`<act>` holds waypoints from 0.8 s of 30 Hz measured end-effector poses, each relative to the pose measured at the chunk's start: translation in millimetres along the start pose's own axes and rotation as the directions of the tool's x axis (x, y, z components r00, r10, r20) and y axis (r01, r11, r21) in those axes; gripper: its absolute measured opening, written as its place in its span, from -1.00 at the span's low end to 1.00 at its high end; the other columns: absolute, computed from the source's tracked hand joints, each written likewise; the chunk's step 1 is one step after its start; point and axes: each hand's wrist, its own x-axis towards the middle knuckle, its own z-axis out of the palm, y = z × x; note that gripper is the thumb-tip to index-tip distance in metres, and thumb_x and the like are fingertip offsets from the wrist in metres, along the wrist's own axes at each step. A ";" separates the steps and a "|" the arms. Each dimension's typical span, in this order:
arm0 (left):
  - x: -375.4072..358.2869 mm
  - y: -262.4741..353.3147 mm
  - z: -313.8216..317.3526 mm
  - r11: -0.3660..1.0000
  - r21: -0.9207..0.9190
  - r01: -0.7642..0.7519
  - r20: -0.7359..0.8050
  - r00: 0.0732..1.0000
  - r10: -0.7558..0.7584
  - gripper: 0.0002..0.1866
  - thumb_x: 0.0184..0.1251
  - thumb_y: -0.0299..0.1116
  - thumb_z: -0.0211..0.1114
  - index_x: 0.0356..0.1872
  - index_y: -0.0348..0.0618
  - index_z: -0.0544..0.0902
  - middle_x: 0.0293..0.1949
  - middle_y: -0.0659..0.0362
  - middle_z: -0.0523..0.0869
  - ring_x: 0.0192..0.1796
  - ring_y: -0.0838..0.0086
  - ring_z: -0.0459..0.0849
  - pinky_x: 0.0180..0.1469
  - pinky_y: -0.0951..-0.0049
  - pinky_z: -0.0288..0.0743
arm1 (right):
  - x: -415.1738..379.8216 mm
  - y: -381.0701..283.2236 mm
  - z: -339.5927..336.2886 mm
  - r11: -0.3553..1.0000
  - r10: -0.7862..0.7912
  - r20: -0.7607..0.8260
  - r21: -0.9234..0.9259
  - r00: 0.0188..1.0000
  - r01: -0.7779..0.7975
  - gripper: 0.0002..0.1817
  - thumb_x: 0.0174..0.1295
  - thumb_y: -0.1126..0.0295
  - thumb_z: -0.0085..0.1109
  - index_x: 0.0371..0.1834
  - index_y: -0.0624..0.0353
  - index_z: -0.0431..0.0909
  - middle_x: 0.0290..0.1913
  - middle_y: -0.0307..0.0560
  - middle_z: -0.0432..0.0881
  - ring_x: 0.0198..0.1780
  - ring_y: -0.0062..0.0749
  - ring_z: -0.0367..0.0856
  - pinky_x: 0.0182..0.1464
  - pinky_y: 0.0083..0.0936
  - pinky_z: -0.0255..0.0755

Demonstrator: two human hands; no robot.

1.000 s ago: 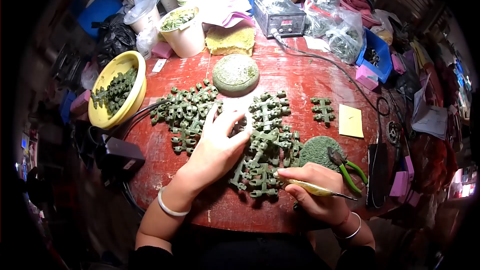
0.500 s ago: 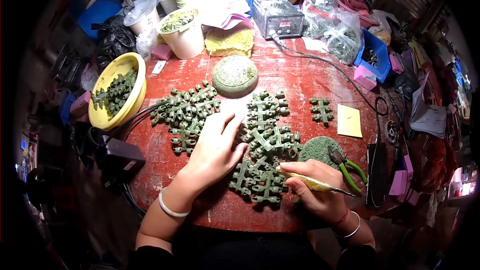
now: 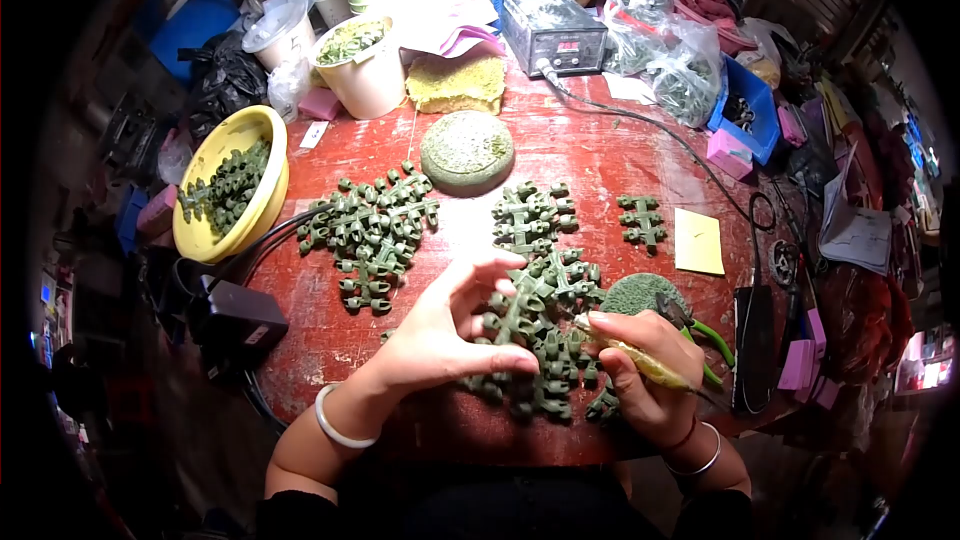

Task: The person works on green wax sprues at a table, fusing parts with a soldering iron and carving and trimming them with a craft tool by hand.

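Observation:
My left hand (image 3: 440,330) is closed on a dark green branched piece (image 3: 516,320) with small knobbed ends, held between thumb and fingers over the pile. In my right hand (image 3: 650,370) is a pen-like tool (image 3: 645,362) with a yellow-wrapped handle, its tip pointing left toward that piece. Below and beyond the hands, similar green pieces (image 3: 530,215) lie heaped. A second heap (image 3: 370,225) sits to the left of them. The tool's tip is too small to make out.
Green-handled pliers (image 3: 715,340) rest by a round green pad (image 3: 640,292). A yellow note (image 3: 698,242) and a few green pieces (image 3: 641,222) lie at right. Behind stand a round stone-like block (image 3: 467,152), a box with red display (image 3: 553,35), a white bucket (image 3: 358,85) and a yellow basin (image 3: 273,208).
My left hand has moved right and down from the table between the heaps and now grips a green piece. My right hand has shifted slightly, still holding the tool.

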 end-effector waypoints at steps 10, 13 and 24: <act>3.6 -25.8 -0.3 0.990 0.018 -0.142 0.098 0.985 0.139 -0.52 0.19 -0.66 0.52 0.07 -0.20 0.47 0.05 0.19 0.57 0.08 0.61 0.56 0.10 0.56 0.54 | -1.7 2.4 9.8 0.989 -0.126 0.011 -0.074 0.992 0.127 -0.61 0.19 0.49 0.46 0.10 0.23 0.68 -0.27 -0.08 0.70 -0.33 -0.28 0.63 -0.28 -0.44 0.53; 0.5 -11.8 1.8 1.000 -0.025 -0.006 0.080 0.997 0.008 -0.54 0.24 -0.65 0.49 0.09 -0.22 0.47 0.03 0.20 0.58 0.03 0.63 0.58 0.04 0.58 0.54 | -1.3 2.9 8.3 0.996 -0.074 -0.010 -0.053 0.997 0.073 -0.62 0.22 0.46 0.45 0.12 0.22 0.67 -0.27 -0.09 0.70 -0.34 -0.29 0.63 -0.29 -0.44 0.51; 0.1 -13.1 3.1 0.999 0.033 -0.027 0.139 0.990 0.022 -0.63 0.25 -0.66 0.47 0.06 -0.32 0.62 0.03 0.14 0.67 0.11 0.51 0.64 0.17 0.44 0.56 | -2.5 4.3 11.1 0.994 -0.106 0.057 0.032 0.993 0.104 -0.56 0.07 0.53 0.53 0.08 0.14 0.74 -0.36 -0.20 0.64 -0.37 -0.39 0.59 -0.31 -0.50 0.48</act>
